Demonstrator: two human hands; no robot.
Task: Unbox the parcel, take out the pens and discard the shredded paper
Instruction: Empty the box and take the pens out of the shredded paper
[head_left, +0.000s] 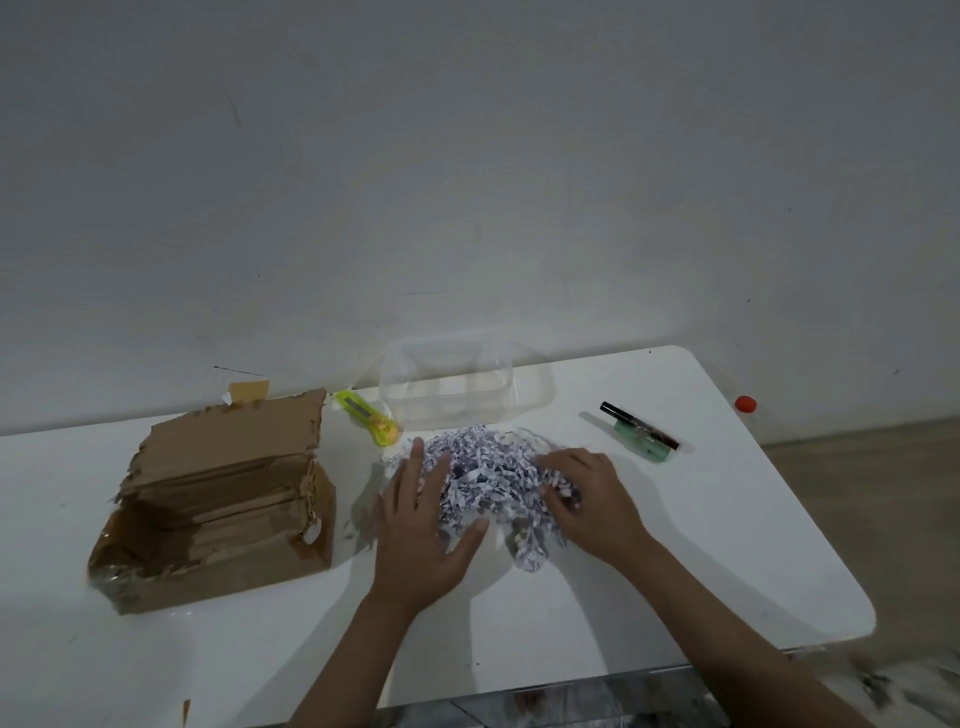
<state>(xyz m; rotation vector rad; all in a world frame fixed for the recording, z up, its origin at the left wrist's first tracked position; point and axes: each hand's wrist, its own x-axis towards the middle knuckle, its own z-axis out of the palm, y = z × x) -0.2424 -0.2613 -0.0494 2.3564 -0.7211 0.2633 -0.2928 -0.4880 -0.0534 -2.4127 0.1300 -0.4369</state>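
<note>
Two bare hands work a loose pile of white-and-purple shredded paper (488, 475) at mid white table (701, 545): left hand (423, 525) lies flat with fingers spread on its left edge, right hand (582, 499) curls its fingers into the right side. Opened brown cardboard box (218, 509) lies on its side at left, the pens (641, 434) right of the pile, a clear plastic tub (447, 397) behind it beside a yellow utility knife (366, 418). No writing is legible anywhere.
</note>
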